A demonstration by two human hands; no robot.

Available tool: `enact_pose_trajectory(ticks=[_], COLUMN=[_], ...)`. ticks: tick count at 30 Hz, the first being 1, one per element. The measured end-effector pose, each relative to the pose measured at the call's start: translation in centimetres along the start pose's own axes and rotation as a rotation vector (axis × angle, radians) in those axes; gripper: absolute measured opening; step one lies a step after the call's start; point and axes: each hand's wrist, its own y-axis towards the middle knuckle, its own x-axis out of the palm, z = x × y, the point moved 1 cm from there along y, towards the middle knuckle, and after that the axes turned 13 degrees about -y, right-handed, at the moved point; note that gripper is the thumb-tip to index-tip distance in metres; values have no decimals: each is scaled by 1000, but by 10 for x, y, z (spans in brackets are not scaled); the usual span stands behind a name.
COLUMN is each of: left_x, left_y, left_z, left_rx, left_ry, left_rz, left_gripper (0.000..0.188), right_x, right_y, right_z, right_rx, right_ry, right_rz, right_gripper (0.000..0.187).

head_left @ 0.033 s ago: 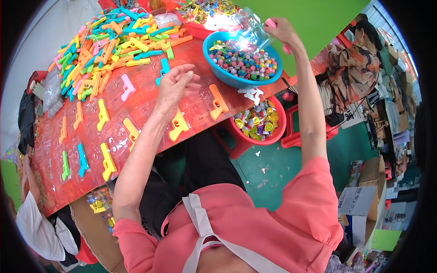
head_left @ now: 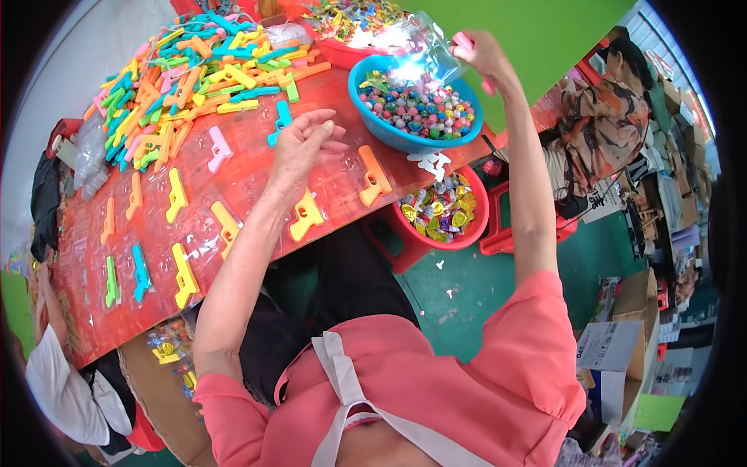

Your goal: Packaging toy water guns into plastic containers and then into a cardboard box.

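Observation:
My right hand (head_left: 484, 61) is closed round a pink toy gun (head_left: 464, 40), whose ends show on either side of the fingers. A clear moulded plastic tray (head_left: 434, 51) with bright glare sits right beside that hand, above a blue basin (head_left: 412, 142) of small coloured balls; whether the fingers hold it too, I cannot tell. Over the red table my left hand (head_left: 305, 148) is open and holds nothing, its fingers apart, close to a turquoise toy gun (head_left: 279, 123). Yellow (head_left: 305, 215) and orange toy guns (head_left: 373, 177) lie in clear trays nearby.
A heap of coloured toy guns (head_left: 194, 74) covers the far left of the red table (head_left: 89, 331). Below the blue basin, a red tub (head_left: 481, 222) holds shiny wrapped pieces. Another person (head_left: 607, 117) sits at right; a white-sleeved person (head_left: 62, 389) is at left. Cartons (head_left: 615, 346) stand at lower right.

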Motion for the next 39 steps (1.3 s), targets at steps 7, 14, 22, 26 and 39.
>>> enact_pose_trajectory(ticks=[7,14,22,26,39], left_x=[15,-50,-89,-93,-116], left_y=[-2,-22,-84,-99,-121], left_z=[14,37,46,42,41], left_rx=[56,355,406,503,541], left_ry=[-307,-319,-104,-96,242], left_rz=[116,146,330,367,682], left_gripper=[63,50,64,63,89], right_x=[17,65,134,145,139], right_y=[-28,-52,-65,-76,-83], right_z=[-113,-223,-289,-315,-340], right_rx=[-73,-313,-253,-249,-266], right_ry=[378,506,433,224,157], right_rz=[5,91,62,228,25], right_gripper=[23,24,32,21,19])
